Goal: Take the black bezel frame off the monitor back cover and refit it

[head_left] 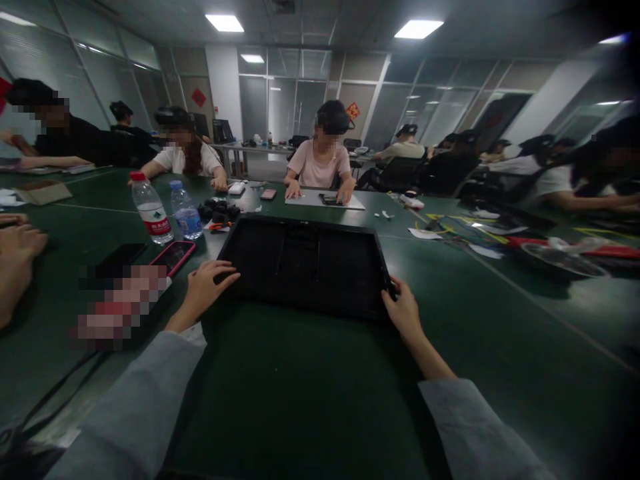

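A flat black rectangular panel (305,263), like the back of a screen, lies on the green table (300,387) in front of me. My left hand (205,287) rests on its near left corner, fingers curled over the edge. My right hand (403,310) grips its near right corner, fingers wrapped round the rim. Both my arms wear grey sleeves.
Two water bottles (153,210) and two phones (173,257) lie left of the panel, with small black parts (217,212) behind. Another person's hands (15,257) rest at the far left. People sit across the table; cables and a dish (560,257) lie to the right.
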Action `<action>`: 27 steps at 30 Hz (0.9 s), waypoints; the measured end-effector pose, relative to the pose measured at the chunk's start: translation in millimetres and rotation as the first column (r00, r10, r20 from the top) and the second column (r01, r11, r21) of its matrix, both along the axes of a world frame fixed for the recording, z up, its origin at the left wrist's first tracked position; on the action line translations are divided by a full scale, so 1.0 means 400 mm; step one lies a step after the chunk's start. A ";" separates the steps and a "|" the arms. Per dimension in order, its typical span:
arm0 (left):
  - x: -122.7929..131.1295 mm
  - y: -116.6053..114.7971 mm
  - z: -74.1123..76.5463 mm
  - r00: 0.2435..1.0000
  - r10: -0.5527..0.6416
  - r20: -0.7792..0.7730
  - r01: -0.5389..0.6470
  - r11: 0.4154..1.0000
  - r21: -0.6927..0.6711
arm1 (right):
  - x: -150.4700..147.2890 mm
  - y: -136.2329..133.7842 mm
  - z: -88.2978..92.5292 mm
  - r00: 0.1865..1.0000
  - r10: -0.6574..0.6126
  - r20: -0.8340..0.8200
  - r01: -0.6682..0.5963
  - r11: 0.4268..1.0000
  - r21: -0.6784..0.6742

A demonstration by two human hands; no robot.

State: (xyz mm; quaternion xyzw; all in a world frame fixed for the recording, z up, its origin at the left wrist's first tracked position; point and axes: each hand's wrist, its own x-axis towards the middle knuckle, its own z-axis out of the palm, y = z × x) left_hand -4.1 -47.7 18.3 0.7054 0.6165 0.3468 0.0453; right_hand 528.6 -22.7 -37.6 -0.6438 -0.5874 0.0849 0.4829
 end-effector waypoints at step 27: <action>-0.042 0.063 -0.049 0.906 0.416 0.081 -0.406 0.907 -0.114 | -0.042 0.048 0.016 0.992 -0.027 0.124 0.008 0.989 0.151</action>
